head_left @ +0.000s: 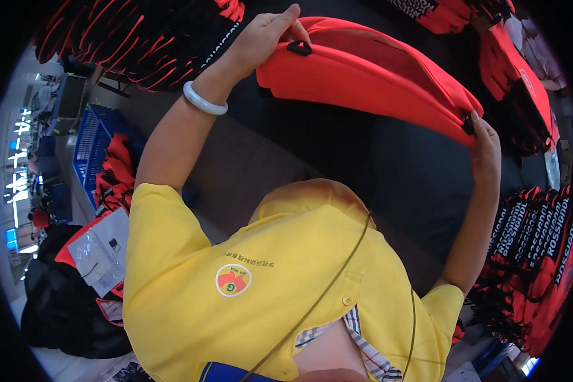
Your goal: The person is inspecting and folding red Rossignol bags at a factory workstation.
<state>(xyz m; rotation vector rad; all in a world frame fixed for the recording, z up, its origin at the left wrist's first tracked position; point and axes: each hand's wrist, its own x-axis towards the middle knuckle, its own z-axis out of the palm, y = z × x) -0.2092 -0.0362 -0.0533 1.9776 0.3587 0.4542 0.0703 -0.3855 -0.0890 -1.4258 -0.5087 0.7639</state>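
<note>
The left hand (264, 38) and the right hand (485, 141) each pinch one end of a red cloth piece (363, 79) beside its black tabs (299, 48), holding it up over a dark surface (394, 159). The step in hand looks like stretching the piece lengthwise to spread its edges; the next move seems to call for both pinches to stay firm and the cloth evenly taut.

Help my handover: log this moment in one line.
left hand: grips red fabric | right hand: grips opposite end | black tabs: one near each hand
</note>
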